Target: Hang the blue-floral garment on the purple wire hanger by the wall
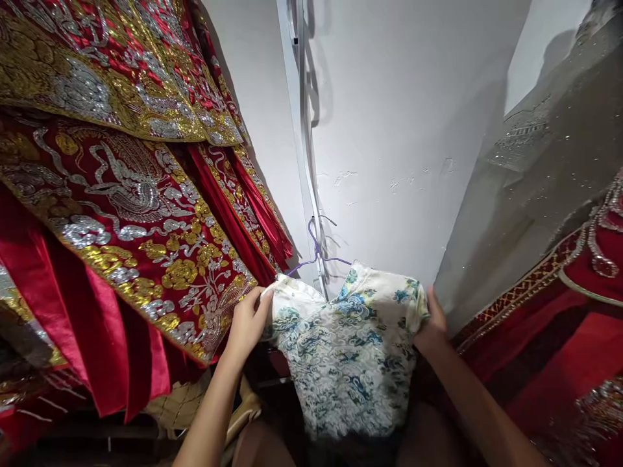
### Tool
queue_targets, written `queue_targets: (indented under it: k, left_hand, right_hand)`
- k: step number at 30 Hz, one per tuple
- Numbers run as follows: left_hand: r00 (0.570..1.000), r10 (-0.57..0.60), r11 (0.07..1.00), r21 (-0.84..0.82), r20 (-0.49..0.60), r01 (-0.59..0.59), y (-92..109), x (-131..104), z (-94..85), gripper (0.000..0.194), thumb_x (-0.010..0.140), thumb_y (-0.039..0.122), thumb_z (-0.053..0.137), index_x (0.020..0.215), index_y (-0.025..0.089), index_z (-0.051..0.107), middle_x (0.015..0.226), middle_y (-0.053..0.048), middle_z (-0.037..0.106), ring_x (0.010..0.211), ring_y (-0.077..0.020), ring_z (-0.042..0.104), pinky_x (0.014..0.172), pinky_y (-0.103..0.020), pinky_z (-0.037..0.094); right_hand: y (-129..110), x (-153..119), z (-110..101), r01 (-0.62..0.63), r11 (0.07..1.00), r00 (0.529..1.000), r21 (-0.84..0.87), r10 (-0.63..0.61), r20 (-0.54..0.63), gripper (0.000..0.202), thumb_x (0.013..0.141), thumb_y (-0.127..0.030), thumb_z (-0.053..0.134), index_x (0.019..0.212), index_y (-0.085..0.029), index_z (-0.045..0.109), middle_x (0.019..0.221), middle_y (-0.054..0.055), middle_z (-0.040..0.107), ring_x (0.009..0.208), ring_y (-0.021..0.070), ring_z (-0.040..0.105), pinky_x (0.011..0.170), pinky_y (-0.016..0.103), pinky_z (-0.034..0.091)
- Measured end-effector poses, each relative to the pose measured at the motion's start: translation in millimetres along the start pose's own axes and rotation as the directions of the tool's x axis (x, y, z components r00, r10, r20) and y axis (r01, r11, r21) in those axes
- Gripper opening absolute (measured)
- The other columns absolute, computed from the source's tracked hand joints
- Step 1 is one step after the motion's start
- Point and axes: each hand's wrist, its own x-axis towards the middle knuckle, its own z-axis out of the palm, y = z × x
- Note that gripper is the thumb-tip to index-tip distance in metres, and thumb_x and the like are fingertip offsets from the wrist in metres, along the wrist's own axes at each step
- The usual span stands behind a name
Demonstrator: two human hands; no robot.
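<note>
Left hand [250, 319]: pinched one sleeve. Right hand [432, 324]: gripped the other, fingers partly hidden. Floral short-sleeved blouse [348, 350]: spread between both, a purple hanger [317, 250] at its neckline. Risks, as judged: uneven pulling might unseat a shoulder; the sequinned red costume [180, 253], just beside, might snag fabric.

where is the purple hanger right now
In the head view, the purple hanger is near the middle, at the neckline of the floral top, its hook overlapping the white pole. The red embroidered garment is on the picture's left.
</note>
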Motion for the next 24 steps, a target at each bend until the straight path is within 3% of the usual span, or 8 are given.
queue_targets:
  k: [7,10,11,15,16,19,21,24]
  left_hand:
    - [0.995,0.048,0.998,0.041,-0.088,-0.044,22.1,15.7,3.2,0.037,0.093,0.054,0.047,0.087,0.020,0.060,0.078,0.001,0.062,0.071,-0.0169,0.054,0.068,-0.027,0.038]
    - [0.984,0.002,1.000,0.012,-0.177,0.000,20.8,26.3,8.8,0.041,0.089,0.056,0.053,0.069,0.020,0.051,0.062,0.004,0.048,0.060,-0.0142,0.043,0.060,-0.026,0.032]
    - [0.976,-0.029,0.999,-0.051,-0.215,0.018,18.4,28.0,12.8,0.044,0.089,0.057,0.052,0.064,0.021,0.045,0.058,0.004,0.042,0.058,-0.0138,0.039,0.058,-0.027,0.030]
    - [0.948,-0.200,0.918,-0.385,-0.247,0.094,16.4,18.0,45.3,0.056,0.093,0.067,0.033,0.057,0.025,0.035,0.052,0.003,0.033,0.052,-0.0147,0.034,0.053,-0.030,0.029]
    - [0.948,-0.226,0.897,-0.428,-0.225,0.112,20.2,11.8,57.2,0.059,0.094,0.069,0.024,0.056,0.025,0.035,0.051,0.002,0.034,0.051,-0.0149,0.035,0.053,-0.030,0.030]
    - [0.972,-0.226,0.802,-0.578,-0.059,0.151,41.5,-8.8,95.8,0.070,0.093,0.071,0.001,0.050,0.025,0.031,0.050,0.000,0.036,0.049,-0.0141,0.038,0.053,-0.030,0.036]
    - [0.973,-0.131,0.612,-0.756,0.193,0.232,58.8,-19.8,117.4,0.075,0.091,0.076,0.005,0.047,0.023,0.036,0.048,0.000,0.037,0.049,-0.0132,0.040,0.055,-0.029,0.038]
    - [0.856,0.099,0.305,-0.834,0.507,0.459,79.1,-30.1,134.7,0.070,0.090,0.076,0.032,0.052,0.019,0.047,0.049,0.001,0.040,0.049,-0.0113,0.040,0.053,-0.026,0.036]
  right_hand:
    - [-58.4,21.9,34.3,0.021,1.000,0.997,-0.001,-0.021,-0.077,0.054,0.076,-0.066,0.068,0.110,-0.023,0.069,0.083,0.004,0.073,0.086,0.0257,0.073,0.068,0.031,0.060]
    - [-75.6,-6.8,53.1,0.008,1.000,0.992,-0.019,-0.005,0.128,0.064,0.080,-0.076,0.055,0.111,-0.022,0.071,0.086,0.007,0.074,0.090,0.0270,0.073,0.072,0.035,0.061]
    - [-77.1,-21.7,56.8,0.003,0.998,0.948,-0.058,0.015,0.318,0.067,0.083,-0.077,0.049,0.110,-0.021,0.073,0.089,0.008,0.075,0.093,0.0274,0.072,0.076,0.036,0.060]
    - [-56.9,-69.4,59.0,0.211,0.957,0.440,-0.197,0.087,0.894,0.068,0.090,-0.074,0.039,0.120,-0.022,0.071,0.116,0.011,0.072,0.106,0.0285,0.067,0.094,0.042,0.052]
    - [-45.0,-73.1,56.7,0.266,0.937,0.480,-0.227,0.076,0.874,0.063,0.092,-0.070,0.042,0.125,-0.024,0.069,0.123,0.011,0.069,0.110,0.0285,0.065,0.097,0.042,0.050]
    - [-2.6,-67.1,42.4,0.287,0.845,0.846,-0.452,-0.002,0.533,0.052,0.093,-0.056,0.053,0.137,-0.029,0.055,0.144,0.010,0.054,0.130,0.0280,0.050,0.106,0.041,0.042]
    - [19.5,-59.0,26.6,0.194,0.810,0.918,-0.553,0.049,0.394,0.047,0.092,-0.053,0.056,0.132,-0.028,0.056,0.136,0.009,0.057,0.124,0.0273,0.052,0.101,0.040,0.044]
    - [27.1,-56.4,-1.0,-0.023,0.877,0.876,-0.480,0.249,0.413,0.035,0.091,-0.054,0.057,0.107,-0.023,0.062,0.095,0.004,0.066,0.086,0.0212,0.062,0.077,0.033,0.050]
